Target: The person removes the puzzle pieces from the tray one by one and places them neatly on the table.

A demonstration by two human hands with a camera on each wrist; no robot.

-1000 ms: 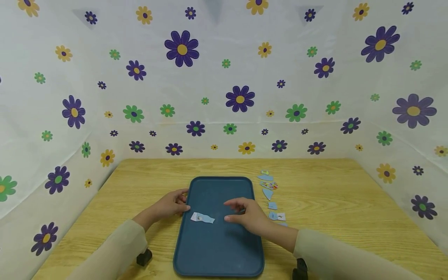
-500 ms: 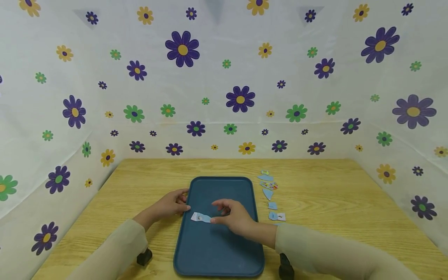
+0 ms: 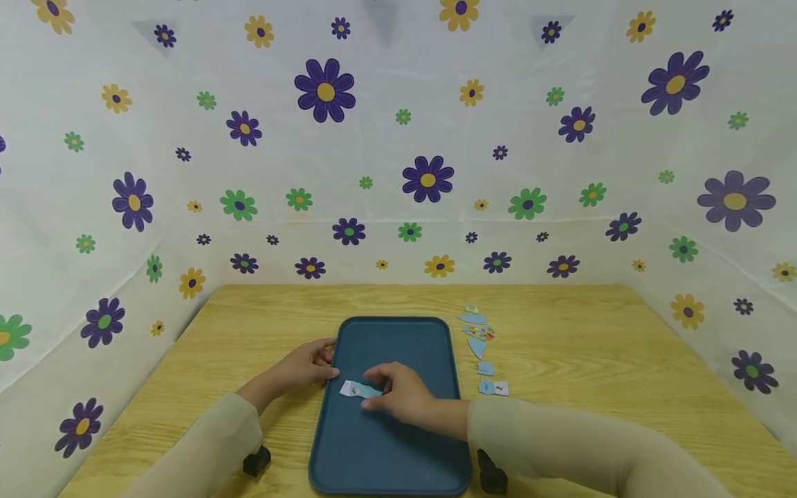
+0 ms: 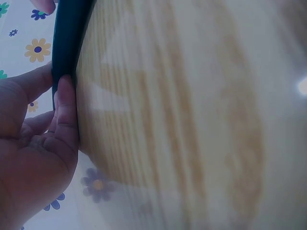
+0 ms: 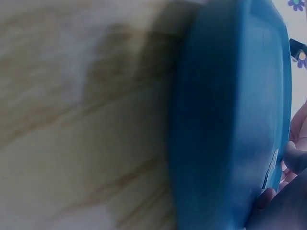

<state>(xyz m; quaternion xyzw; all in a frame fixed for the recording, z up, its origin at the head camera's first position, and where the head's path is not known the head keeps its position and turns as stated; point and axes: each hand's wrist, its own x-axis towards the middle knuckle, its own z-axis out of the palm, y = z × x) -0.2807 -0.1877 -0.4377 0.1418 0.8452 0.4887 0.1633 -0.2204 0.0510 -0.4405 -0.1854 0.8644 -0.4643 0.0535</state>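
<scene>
A blue rectangular tray (image 3: 392, 456) lies on the wooden table. At its left edge my left hand (image 3: 301, 366) grips the rim, thumb on top and fingers along the outer side; the left wrist view shows those fingers (image 4: 66, 103) against the tray's wall. On the tray, left of its middle, lies a narrow light blue and white jigsaw piece strip (image 3: 358, 390) with a small printed picture. My right hand (image 3: 407, 398) is over the strip's right end, thumb and index finger spread to either side of it. The hand partly hides that end.
Right of the tray, several light blue jigsaw pieces (image 3: 477, 347) lie in a column on the wooden table (image 3: 579, 360). One lower piece (image 3: 493, 387) has a white end. A white flower-patterned cloth (image 3: 386, 138) encloses the back and sides.
My right hand has moved left across the tray, from right of the strip to over its right end. The left hand stays on the tray's rim.
</scene>
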